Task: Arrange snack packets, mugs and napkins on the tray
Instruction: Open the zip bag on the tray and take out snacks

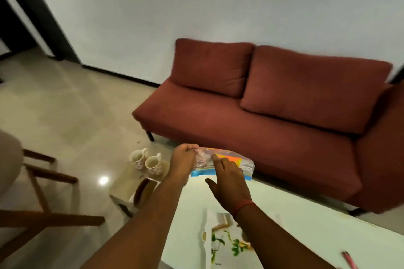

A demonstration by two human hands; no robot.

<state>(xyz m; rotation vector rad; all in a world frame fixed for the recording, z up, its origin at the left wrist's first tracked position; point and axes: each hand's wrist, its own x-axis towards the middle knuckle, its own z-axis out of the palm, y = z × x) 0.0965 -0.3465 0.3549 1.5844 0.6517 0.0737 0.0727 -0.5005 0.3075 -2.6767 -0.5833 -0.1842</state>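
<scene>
Snack packets, mugs, napkins: none set on a tray as far as visible, so task judged at an early stage. Near to far:

Printed sheet with green leaf pattern [227, 240] lying flat on white table [306, 225] at near edge, under right forearm; napkin, mat or tray liner, cannot tell. Pink pen-like item [349, 259] at bottom right of table. No clear tray seen; blurred.

Right hand [227, 183] hovering above table, fingers straight and loosely spread, reaching toward packet, holding nothing. Red thread on that wrist.

Left hand [184, 158] pinching left end of snack packet [231, 165], fingers curled round its crinkled clear edge. Packet with orange, yellow, blue print, at far edge of table, lifted or just resting, cannot tell.

Two patterned mugs [146, 160] side by side, upright, left of table on a lower surface, untouched, well apart from the sheet.

Beyond: wooden chair frame [39, 181] at left, red sofa [262, 111] against white wall.

Left to do, by judgement: place packet, bring mugs over, lay napkins.
</scene>
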